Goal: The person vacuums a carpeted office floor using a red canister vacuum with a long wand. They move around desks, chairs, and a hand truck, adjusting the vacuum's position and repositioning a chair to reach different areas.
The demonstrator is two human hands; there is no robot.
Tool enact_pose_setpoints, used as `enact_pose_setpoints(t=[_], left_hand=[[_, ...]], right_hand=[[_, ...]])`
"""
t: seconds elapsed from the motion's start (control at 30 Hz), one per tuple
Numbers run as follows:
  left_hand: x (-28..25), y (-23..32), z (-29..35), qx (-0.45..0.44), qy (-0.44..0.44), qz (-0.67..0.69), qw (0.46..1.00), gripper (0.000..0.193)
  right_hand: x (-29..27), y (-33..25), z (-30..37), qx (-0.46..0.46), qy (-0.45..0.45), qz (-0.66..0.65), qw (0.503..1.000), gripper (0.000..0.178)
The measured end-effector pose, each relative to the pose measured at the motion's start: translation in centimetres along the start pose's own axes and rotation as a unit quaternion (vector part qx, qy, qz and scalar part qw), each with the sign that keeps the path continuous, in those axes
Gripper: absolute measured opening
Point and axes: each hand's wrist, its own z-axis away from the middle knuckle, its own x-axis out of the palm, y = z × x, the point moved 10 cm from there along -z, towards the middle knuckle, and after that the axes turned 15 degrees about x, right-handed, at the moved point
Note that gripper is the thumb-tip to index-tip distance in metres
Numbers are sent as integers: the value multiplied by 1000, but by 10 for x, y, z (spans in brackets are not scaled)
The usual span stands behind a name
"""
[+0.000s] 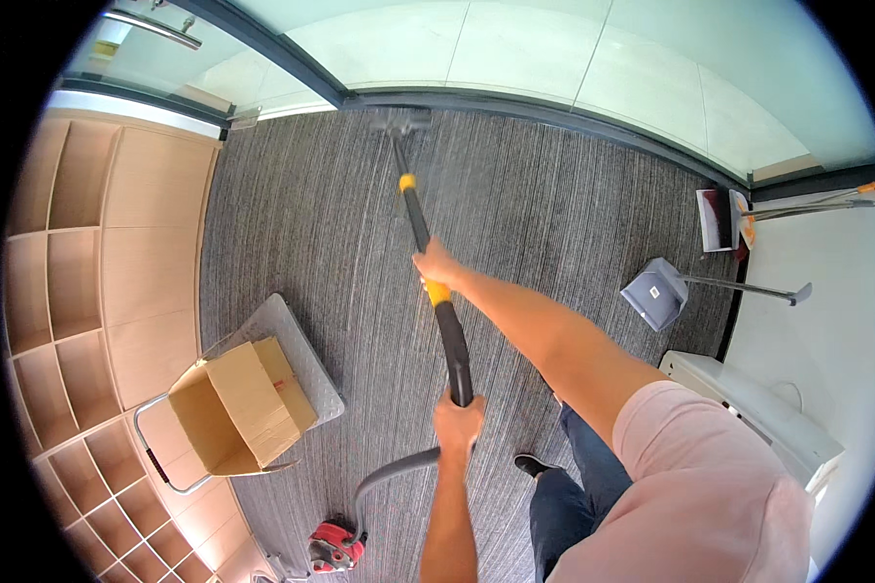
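A black vacuum cleaner wand [414, 219] with yellow collars stretches away from me across the grey striped carpet. My right hand [437, 264] is closed around it near the middle, just above the lower yellow collar. Lower down, my left hand [458, 424] grips the same wand at its curved handle end. The floor head [399, 120], blurred, lies on the carpet close to the dark frame of the glass wall. From the handle a grey hose [389, 473] curves down to the red vacuum cleaner body [336, 545] at the lower left.
An opened cardboard box [253, 398] sits on a grey platform trolley [297, 335] at left, beside wooden shelves [73, 282]. Along the right wall are a grey long-handled dustpan [655, 294], another dustpan [717, 222] with a broom, and a white cabinet [758, 408]. Glass panels [515, 53] run across the far side.
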Motion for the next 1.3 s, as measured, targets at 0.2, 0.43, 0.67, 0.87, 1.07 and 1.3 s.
enact_pose_setpoints(t=[0.2, 0.43, 0.67, 0.87, 1.07, 1.3], left_hand=[[1, 4, -19, -57, -77, 48, 994, 25], [80, 25, 75, 6, -259, -22, 966, 36], [125, 49, 160, 66, -320, -23, 945, 44], [70, 9, 154, -11, -175, 5, 985, 38], [-12, -38, 80, -54, -47, 6, 997, 29], [-30, -32, -48, -49, -7, 246, 968, 16]], right_hand=[[-21, 17, -5, 50, 25, 39, 998, 50], [-142, 104, 87, 90, 52, 16, 994, 59], [-211, 175, 163, 151, 68, -71, 984, 55], [-138, 158, 142, 136, 56, -123, 981, 54], [29, 89, 61, 121, -51, -49, 990, 57], [87, -17, -23, 38, -25, 4, 999, 45]])
